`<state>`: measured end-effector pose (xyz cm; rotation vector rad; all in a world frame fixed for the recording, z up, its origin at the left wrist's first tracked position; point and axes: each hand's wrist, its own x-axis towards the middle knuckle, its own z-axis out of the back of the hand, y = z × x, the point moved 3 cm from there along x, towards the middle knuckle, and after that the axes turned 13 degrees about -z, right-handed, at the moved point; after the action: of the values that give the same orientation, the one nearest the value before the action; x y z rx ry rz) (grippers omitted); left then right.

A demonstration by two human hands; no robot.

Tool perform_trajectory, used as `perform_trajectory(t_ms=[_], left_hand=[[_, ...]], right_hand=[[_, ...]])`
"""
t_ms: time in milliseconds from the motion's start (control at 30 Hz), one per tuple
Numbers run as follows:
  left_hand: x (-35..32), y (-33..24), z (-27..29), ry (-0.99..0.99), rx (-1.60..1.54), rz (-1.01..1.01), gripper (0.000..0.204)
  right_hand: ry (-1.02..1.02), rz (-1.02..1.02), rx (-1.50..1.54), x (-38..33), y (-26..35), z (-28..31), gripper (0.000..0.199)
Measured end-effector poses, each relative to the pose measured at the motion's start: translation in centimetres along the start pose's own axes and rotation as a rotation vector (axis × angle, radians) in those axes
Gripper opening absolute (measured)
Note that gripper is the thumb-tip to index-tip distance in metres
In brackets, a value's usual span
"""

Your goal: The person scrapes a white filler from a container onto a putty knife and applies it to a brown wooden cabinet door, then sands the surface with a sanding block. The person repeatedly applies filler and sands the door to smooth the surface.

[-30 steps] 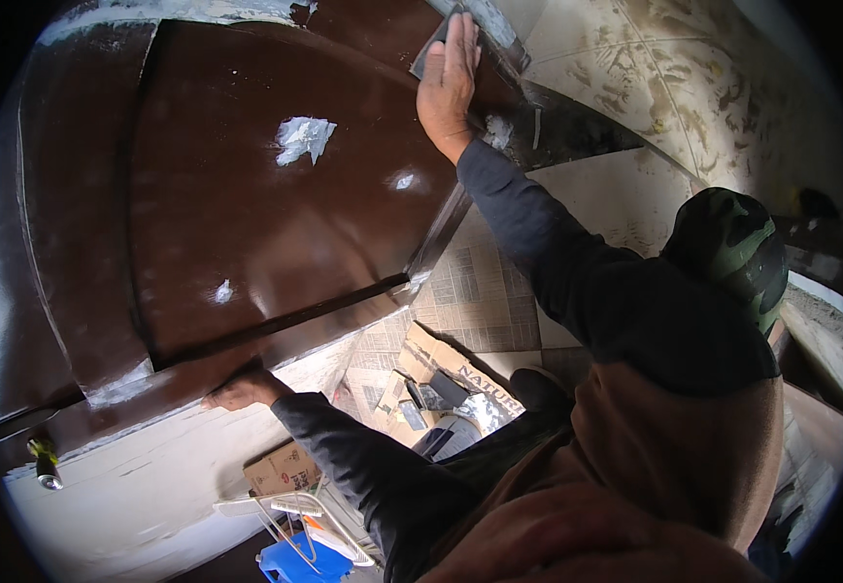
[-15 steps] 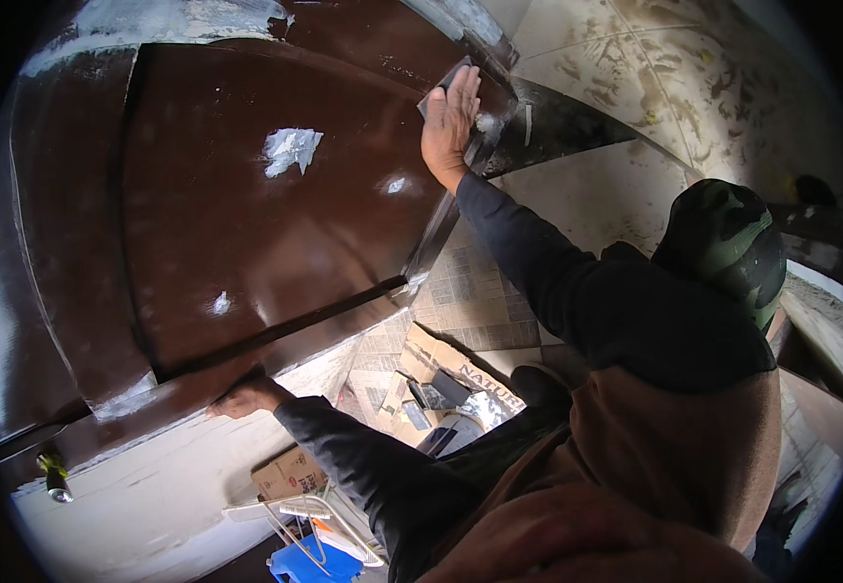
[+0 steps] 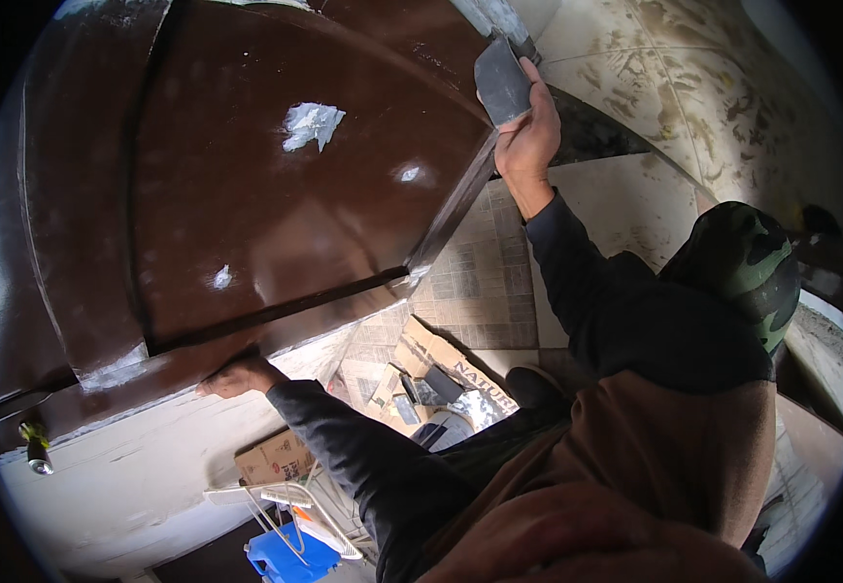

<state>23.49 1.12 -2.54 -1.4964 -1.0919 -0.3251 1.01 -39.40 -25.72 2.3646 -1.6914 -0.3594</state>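
A glossy dark brown door [image 3: 218, 194] fills the upper left, with a large whitish filler patch [image 3: 312, 126] and smaller pale spots on its panel. My right hand [image 3: 532, 136] is raised at the door's far right corner. It grips a piece of dark grey sandpaper [image 3: 502, 83], its flat face turned up, the fingers mostly hidden behind it. My left hand [image 3: 242, 375] is closed around the door's near edge, with some fingertips hidden by the edge.
A metallic knob [image 3: 38, 452] sticks out at the door's near left. Below are a white surface [image 3: 130, 442], a cardboard box [image 3: 274, 458], a white wire rack [image 3: 329, 515] and a blue plastic container [image 3: 290, 554]. Flattened cardboard [image 3: 431, 342] with dark blocks lies on the tiled floor [image 3: 485, 257].
My right hand has come off the door's surface and shifted right, turning so the sandpaper's face shows. My left hand stays on the near edge. The whole view has shifted slightly.
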Motion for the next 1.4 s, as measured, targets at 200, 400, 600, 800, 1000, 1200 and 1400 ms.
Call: perform_trajectory(t_ms=[200, 400, 600, 800, 1000, 1200, 1400], left_hand=[[0.2, 0.6, 0.2, -0.019, -0.068, 0.02, 0.075], [0.1, 0.1, -0.1, -0.059, -0.035, 0.021, 0.071], [0.3, 0.4, 0.2, -0.041, -0.056, 0.003, 0.071], [0.6, 1.2, 0.6, -0.051, 0.015, -0.019, 0.069], [0.2, 0.1, -0.2, -0.042, -0.072, 0.01, 0.074], [-0.4, -0.2, -0.2, -0.069, 0.027, 0.049, 0.073], [0.0, 0.0, -0.4, 0.012, -0.07, 0.044, 0.072]], right_hand=[[0.081, -0.31, 0.068, 1.2, 2.4, -0.9, 0.077], [-0.045, 0.113, -0.998, 1.0, -0.8, -4.3, 0.094], [-0.27, 0.462, -1.053, 0.8, -4.0, -8.3, 0.07], [0.093, 0.725, -1.343, 1.6, -4.7, -11.7, 0.095], [-0.251, 0.022, -1.352, 2.0, -5.0, -4.3, 0.098], [0.187, 0.726, -1.199, 2.5, -5.0, -13.0, 0.086], [-0.575, -0.21, -0.872, 3.4, -5.7, 0.5, 0.086]])
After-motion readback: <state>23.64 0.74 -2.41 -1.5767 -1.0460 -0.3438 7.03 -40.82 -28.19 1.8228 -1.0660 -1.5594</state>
